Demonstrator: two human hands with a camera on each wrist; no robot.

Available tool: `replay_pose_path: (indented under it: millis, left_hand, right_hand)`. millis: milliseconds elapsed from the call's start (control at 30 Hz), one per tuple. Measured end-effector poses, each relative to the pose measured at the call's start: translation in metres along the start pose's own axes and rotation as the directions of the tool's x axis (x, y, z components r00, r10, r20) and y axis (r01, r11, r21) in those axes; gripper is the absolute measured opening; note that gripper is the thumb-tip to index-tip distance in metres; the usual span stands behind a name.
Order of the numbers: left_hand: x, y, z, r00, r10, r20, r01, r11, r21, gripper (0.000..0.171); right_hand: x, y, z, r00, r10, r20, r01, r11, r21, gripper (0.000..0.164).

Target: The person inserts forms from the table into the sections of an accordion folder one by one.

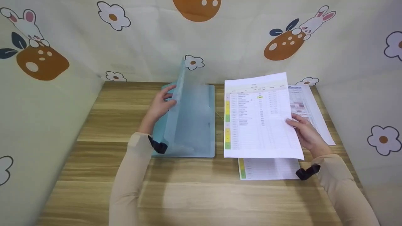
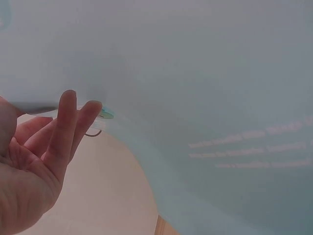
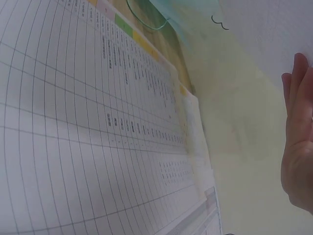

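A translucent light-blue plastic folder [image 1: 198,131] lies on the table with its cover [image 1: 179,94] raised steeply. My left hand [image 1: 159,106] pinches the cover's edge between thumb and fingers; in the left wrist view the blue plastic fills much of the picture beside the fingers [image 2: 66,127]. With its thumb in front and fingers behind, my right hand [image 1: 306,133] grips the right edge of a printed sheet [image 1: 263,135]. That sheet hangs above the table and bears a table with coloured cells at its left. Beneath it lies a similar sheet [image 1: 270,171], mostly hidden.
Another printed sheet [image 1: 317,119] lies at the right, partly covered by the held sheet and my right hand. A thin cord [image 1: 219,116] shows beside the folder's right edge. Patterned fabric walls [image 1: 232,37] enclose the wooden table [image 1: 201,194] at the back and sides.
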State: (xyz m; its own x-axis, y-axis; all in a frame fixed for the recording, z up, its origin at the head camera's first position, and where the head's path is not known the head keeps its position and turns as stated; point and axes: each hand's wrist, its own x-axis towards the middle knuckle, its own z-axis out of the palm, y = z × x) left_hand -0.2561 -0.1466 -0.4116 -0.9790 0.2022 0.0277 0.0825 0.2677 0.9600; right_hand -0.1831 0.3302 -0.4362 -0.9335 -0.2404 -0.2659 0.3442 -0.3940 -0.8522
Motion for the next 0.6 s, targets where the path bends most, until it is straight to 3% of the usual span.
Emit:
replay_pose_path:
  millis: [600]
  left_hand:
    - [-0.001,0.000,0.001,1.000,0.005,-0.010,-0.005,1.000,-0.010,0.053]
  right_hand:
    - [0.016,0.000,0.034,1.000,0.020,0.014,-0.019,0.999,-0.033,0.022]
